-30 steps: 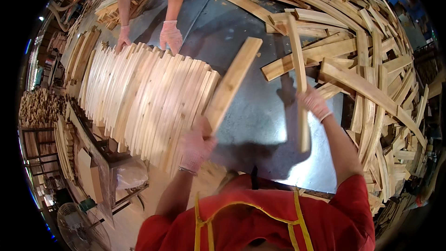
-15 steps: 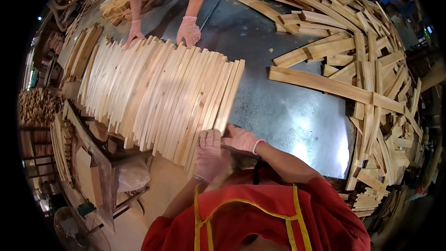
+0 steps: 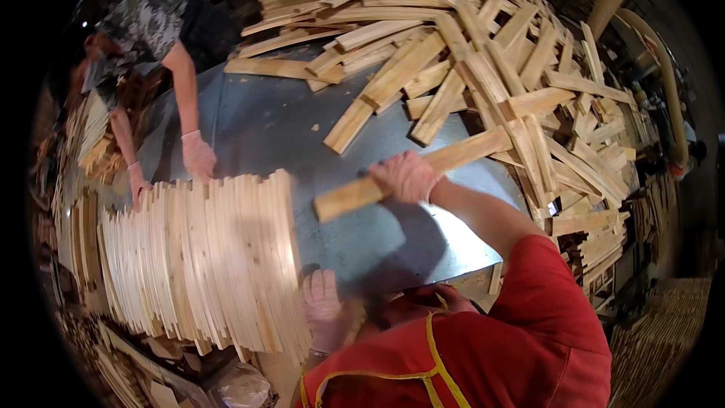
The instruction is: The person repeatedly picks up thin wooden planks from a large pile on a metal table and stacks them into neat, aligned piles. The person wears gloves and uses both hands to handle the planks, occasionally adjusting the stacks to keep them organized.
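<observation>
My right hand [image 3: 409,177], in a pale pink glove, is closed over a long wooden board [image 3: 468,149] that slants across the metal tabletop. The board's near end points left; its far end reaches the loose pile. At the near right end of a row of upright-packed wooden strips [image 3: 226,257], my left hand [image 3: 323,306] rests with its gloved fingers stretched out, beside the last strip. Nothing shows in its grasp. Across the row, a co-worker's two gloved hands [image 3: 198,156] touch the strips' far ends.
A large jumbled pile of boards [image 3: 521,83] covers the far and right part of the metal table [image 3: 264,117]. A co-worker [image 3: 155,30] leans over the far left. More stacked wood [image 3: 596,245] stands by the right edge, and a clear plastic bag [image 3: 243,387] lies lower left.
My right hand has left the row's end, moved right and taken hold of a board. My left hand stays by the row. The view has turned to the right.
</observation>
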The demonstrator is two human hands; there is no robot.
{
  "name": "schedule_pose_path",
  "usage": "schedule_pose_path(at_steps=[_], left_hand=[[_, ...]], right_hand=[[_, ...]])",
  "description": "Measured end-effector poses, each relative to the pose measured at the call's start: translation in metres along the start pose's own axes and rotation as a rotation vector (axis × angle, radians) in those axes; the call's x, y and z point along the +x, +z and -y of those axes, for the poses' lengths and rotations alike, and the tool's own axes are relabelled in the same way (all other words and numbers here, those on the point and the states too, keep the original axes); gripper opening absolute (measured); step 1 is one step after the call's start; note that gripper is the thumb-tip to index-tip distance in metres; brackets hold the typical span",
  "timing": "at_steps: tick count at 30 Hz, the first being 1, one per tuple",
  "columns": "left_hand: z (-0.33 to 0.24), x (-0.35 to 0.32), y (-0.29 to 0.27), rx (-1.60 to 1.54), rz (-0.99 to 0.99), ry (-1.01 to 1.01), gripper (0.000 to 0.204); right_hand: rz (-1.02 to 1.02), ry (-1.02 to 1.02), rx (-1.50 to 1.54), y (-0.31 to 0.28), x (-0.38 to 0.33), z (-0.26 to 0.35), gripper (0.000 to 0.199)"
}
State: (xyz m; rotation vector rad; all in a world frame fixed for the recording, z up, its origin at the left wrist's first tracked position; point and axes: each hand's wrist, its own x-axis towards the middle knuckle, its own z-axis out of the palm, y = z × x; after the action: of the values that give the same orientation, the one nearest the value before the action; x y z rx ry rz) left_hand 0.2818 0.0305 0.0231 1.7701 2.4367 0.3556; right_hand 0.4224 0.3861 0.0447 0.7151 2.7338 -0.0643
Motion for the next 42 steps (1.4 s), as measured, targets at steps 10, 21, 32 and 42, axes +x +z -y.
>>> schedule_pose_path(at_steps=[10,21,32,42], left_hand=[[-0.061,0.099,0.056,0.116,0.294,0.165,0.098],[-0.032,0.049,0.027,-1.028,0.494,-0.422,0.062],[0.006,-0.024,-0.001,-0.387,0.130,-0.356,0.053],[0.061,-0.081,0.002,0.167,-0.111,-0.263,0.075]], right_hand=[[-0.636,0.953,0.155,0.060,-0.177,-0.221,0.086],[-0.383,0.819,0.352,0.088,-0.142,-0.101,0.099],[-0.421,0.684,0.737,0.081,-0.134,-0.011,0.064],[-0.068,0.417,1.146,0.055,-0.083,0.195,0.058]])
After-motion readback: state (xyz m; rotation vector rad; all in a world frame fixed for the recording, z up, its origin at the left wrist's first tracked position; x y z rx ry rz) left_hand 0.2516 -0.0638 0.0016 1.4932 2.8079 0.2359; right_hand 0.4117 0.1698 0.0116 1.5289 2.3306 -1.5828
